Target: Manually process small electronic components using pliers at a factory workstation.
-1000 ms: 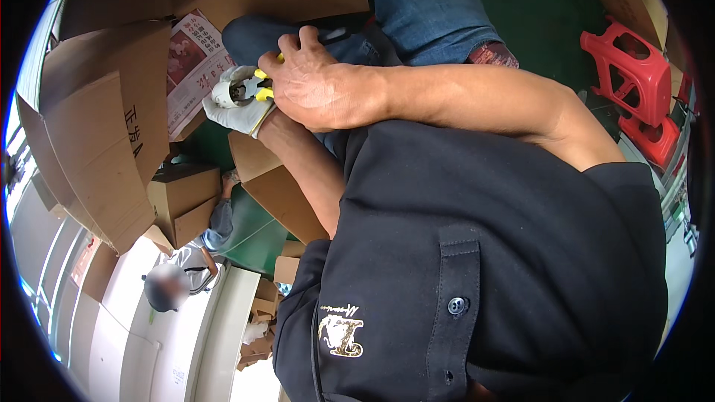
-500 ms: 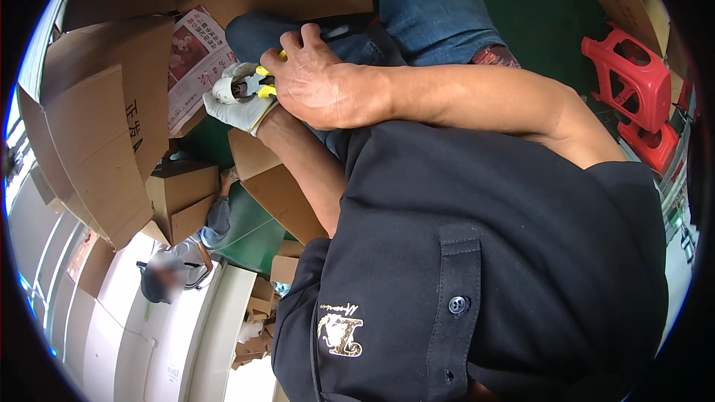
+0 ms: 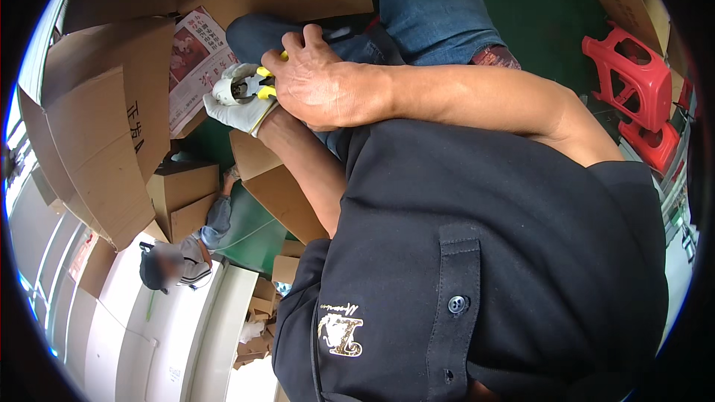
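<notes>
1. A small dark part sits in the palm of the gloved left hand, just above the person's lap. What the part is cannot be told at this size.
2. The left hand's white-gloved fingers curl up around the part, cupping it rather than clamping; only a small gap shows at the top.
3. Touching the part from the right are the tips of yellow-handled pliers.
4. The bare right hand is closed in a fist over the handles; whether the tips are fully shut on the part is hidden by the glove.
5. To do this well, I would judge that the left hand should hold the part steady against the knee, and the pliers should squeeze squarely, with the gloved fingertips kept out of the bite.
6. Left of the part lies a printed newspaper sheet on brown cardboard boxes.
7. Above the part are the jeans-clad knees.
8. Far right of it stand red plastic stools on the green floor.
</notes>
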Demonstrator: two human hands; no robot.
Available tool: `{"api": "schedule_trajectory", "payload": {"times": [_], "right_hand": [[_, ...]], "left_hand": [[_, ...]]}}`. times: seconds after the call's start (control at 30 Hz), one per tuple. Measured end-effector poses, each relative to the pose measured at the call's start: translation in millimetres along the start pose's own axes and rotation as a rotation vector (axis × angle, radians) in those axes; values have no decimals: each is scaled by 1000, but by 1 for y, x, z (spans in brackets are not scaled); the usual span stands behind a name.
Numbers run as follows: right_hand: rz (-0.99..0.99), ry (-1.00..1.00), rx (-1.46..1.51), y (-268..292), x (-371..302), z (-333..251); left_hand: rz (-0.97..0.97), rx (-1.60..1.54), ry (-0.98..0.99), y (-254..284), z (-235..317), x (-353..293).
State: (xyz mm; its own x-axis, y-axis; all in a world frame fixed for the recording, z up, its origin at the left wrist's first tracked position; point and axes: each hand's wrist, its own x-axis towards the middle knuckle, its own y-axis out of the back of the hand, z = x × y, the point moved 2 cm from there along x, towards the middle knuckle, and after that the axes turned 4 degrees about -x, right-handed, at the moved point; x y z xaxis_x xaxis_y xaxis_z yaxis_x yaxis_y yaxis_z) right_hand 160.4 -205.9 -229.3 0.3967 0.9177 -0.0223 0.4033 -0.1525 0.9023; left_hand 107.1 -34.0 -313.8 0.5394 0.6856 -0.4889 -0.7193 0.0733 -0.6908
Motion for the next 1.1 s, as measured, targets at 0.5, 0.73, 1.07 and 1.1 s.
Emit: {"api": "schedule_trajectory", "payload": {"times": [0.5,0.73,1.07,1.1], "right_hand": [[-97,-21,114,-3,0,1],[-278,-64,315,5,11,6],[-383,-61,460,-13,24,0],[-394,-47,489,-19,25,-1]], "left_hand": [[2,54,-52,0,0,-5],[-31,19,23,1,3,-1],[-45,-29,-64,4,18,-10],[-64,-96,-27,14,21,-11]]}}
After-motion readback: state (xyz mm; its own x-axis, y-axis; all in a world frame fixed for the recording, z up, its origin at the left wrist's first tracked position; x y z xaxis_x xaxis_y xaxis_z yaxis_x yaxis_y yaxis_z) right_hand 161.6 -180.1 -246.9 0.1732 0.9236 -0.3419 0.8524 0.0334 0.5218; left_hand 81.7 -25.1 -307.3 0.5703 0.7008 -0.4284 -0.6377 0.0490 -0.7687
